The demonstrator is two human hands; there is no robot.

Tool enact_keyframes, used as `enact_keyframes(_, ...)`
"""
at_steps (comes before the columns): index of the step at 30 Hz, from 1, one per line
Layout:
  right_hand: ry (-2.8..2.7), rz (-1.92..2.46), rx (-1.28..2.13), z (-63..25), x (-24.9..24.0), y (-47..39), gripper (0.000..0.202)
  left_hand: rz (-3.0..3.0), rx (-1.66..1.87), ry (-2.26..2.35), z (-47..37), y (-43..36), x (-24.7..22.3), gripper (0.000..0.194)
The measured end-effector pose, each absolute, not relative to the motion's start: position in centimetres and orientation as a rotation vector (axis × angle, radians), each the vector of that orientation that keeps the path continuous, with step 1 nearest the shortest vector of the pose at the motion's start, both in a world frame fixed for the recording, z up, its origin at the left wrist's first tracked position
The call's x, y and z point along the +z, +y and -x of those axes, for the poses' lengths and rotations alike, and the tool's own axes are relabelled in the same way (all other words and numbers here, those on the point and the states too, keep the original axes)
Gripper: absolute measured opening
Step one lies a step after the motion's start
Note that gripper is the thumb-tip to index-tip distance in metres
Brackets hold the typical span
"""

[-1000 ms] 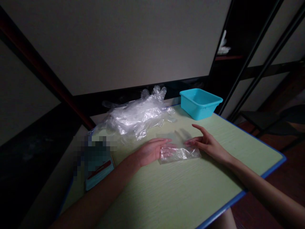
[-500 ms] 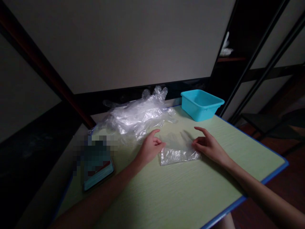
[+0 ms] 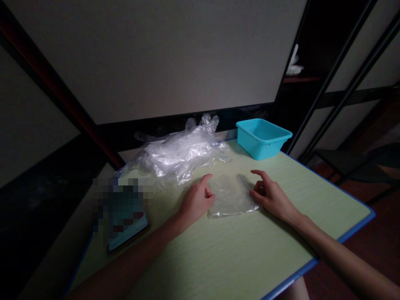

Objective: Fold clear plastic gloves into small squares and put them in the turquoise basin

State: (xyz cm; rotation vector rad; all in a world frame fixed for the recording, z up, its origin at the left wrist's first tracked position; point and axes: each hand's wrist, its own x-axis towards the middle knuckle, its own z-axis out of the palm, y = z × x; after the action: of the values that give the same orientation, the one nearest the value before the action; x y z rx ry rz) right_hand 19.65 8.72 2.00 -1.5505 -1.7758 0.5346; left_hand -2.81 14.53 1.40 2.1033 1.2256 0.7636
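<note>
A clear disposable plastic glove (image 3: 233, 199) lies spread on the table between my two hands, its straight edge facing me and its faint finger shapes pointing away. My left hand (image 3: 197, 201) is at the glove's left side, index finger stretched out and thumb apart from it, the other fingers curled. At the right side my right hand (image 3: 271, 195) holds a similar pose, thumb close to the glove's edge and index finger raised. Neither hand appears to grip the plastic. Behind them sits a loose heap of clear plastic gloves (image 3: 181, 152).
A turquoise plastic basin (image 3: 262, 141) stands at the table's back right corner. On the left lies a phone-like dark device (image 3: 129, 229), partly blurred out. The pale green table (image 3: 200, 258) has a blue edge and meets a panelled wall (image 3: 187, 62).
The glove's near part, raised and shiny before, now lies flatter. My thumbs and fingers have come apart from their pinch at its sides. The heap and basin have stayed put.
</note>
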Motion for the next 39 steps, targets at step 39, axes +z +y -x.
enact_keyframes(39, -1.798, 1.497, 0.598, -19.7, 2.6, 15.6, 0.045, -2.154, 1.074, 1.184, 2.6, 13.9, 1.4, 0.028)
